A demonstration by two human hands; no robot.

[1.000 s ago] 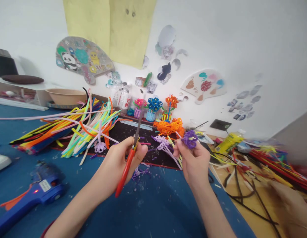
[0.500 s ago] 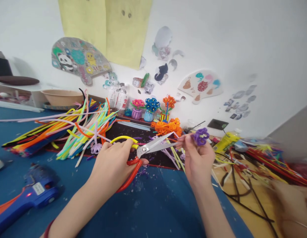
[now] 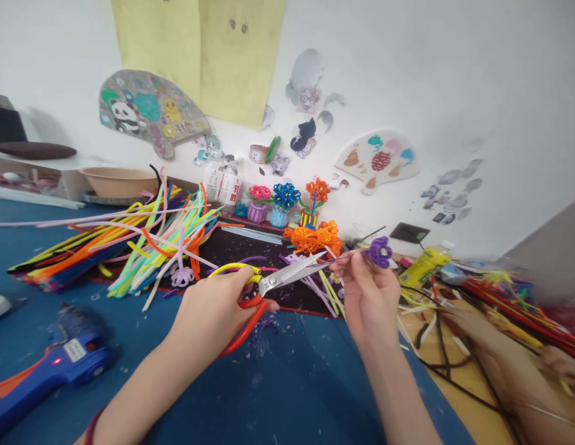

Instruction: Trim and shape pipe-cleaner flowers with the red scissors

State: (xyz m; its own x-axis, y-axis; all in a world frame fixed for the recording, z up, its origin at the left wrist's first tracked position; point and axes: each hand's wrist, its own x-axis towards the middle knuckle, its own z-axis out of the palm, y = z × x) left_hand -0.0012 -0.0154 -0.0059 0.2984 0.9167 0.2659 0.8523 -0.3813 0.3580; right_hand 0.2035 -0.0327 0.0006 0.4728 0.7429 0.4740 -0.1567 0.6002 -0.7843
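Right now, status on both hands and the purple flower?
Left hand gripping scissors, blades slightly parted. Right hand holding purple flower. Another person's arm far right, apart from both.

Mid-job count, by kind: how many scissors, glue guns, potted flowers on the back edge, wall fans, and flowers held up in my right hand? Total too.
Scissors: 1
Glue gun: 1
Potted flowers: 3
Wall fans: 2
Purple flower in the right hand: 1
Total: 8

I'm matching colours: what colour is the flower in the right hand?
The flower is purple, shown best in the head view.
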